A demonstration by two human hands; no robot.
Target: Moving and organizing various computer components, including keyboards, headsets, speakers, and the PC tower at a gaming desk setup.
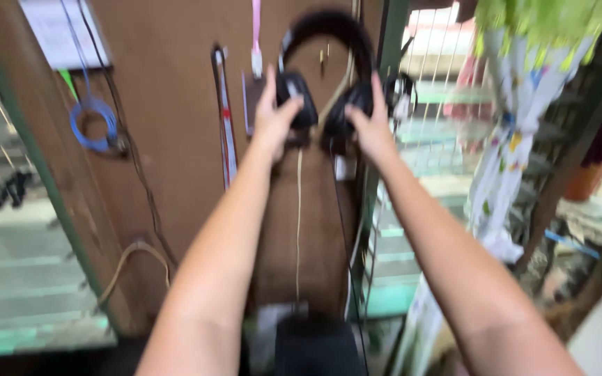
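Headphones [325,76]: black, over-ear, with a curved band arching above two padded cups. Held up at arm's length against a brown board [168,104], near its right edge, at the top middle of the view. Blurred; fine detail cannot be made out.

Left hand [273,118]: closed on the left cup, thumb across the front of the pad, fingers behind it. Arm stretched straight up from the lower edge.

Right hand [371,125]: closed on the right cup, fingers wrapped over its outer side. Arm likewise stretched out.

Cord [299,223]: thin, pale, hanging straight down from between the two cups, in front of the board.

Pink strip [256,28]: hanging on the board just above the left hand, with a white end piece.

Long narrow strip [226,118]: red and white, fixed upright on the board, left of the left hand.

Blue cable coil [92,125]: looped, hanging at the left part of the board, with dark wires trailing down beside it.

White sheet [60,31]: pinned at the top left corner of the board.

Green frame post [391,42]: upright, just right of the headphones, with a metal grille beyond.

Patterned cloth [517,125]: white with coloured spots, hanging at the right, well apart from the hands; a green piece above it.
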